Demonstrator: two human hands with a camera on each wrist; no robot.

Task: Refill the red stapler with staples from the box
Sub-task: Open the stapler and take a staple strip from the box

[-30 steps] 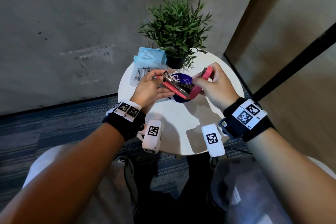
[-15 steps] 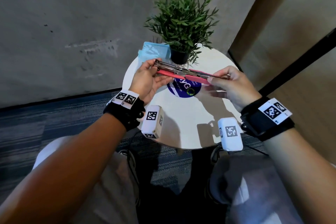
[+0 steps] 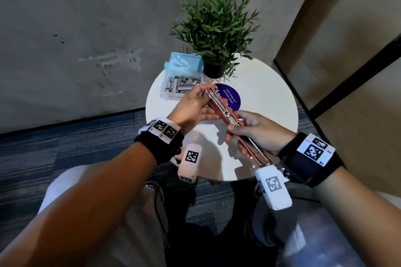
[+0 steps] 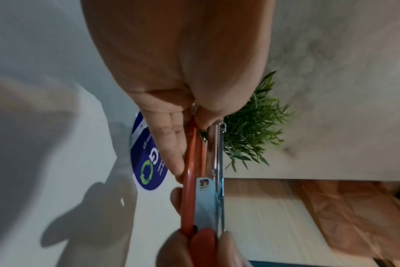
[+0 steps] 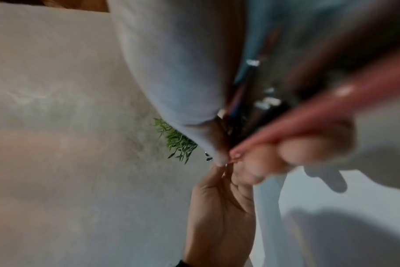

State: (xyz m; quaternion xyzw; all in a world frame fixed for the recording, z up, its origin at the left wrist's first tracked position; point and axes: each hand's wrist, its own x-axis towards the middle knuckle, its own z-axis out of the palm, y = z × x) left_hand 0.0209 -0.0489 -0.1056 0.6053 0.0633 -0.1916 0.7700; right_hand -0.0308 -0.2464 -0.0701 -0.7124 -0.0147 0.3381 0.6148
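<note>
"Let's keep our pantries clean" on the round blue sticker (image 3: pixel 231 98)

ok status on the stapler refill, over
Left hand and right hand both grip the red stapler, swung open above the table. Staple box open, untouched. Nothing blocking.

On the table (image 3: pixel 267 93), the staple box (image 3: pixel 181 84) sits left of the potted plant (image 3: pixel 214 28).

Your left hand (image 3: pixel 191 106) and right hand (image 3: pixel 258 132) reach forward, close together, fingers curled, each pinching one long thing.
</note>
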